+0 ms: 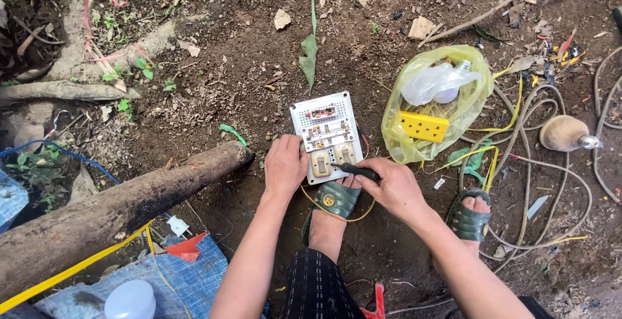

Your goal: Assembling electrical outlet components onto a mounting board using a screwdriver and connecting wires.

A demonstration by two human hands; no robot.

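A white electrical switch board [326, 124] lies on the dirt ground, its back facing up with switch modules and terminals showing. My left hand [285, 165] grips its lower left edge. My right hand [393, 188] holds a black-handled screwdriver [353, 170], whose tip points left at the lower switch modules. A yellow wire [337, 214] loops below the board, over my sandalled left foot [335, 200].
A yellow plastic bag [461, 108] with a white bulb and a yellow socket strip lies to the right. Tangled cables [539, 163] and a bulb holder [565, 133] sit farther right. A log [116, 209] lies left, blue cloth [188, 273] below it.
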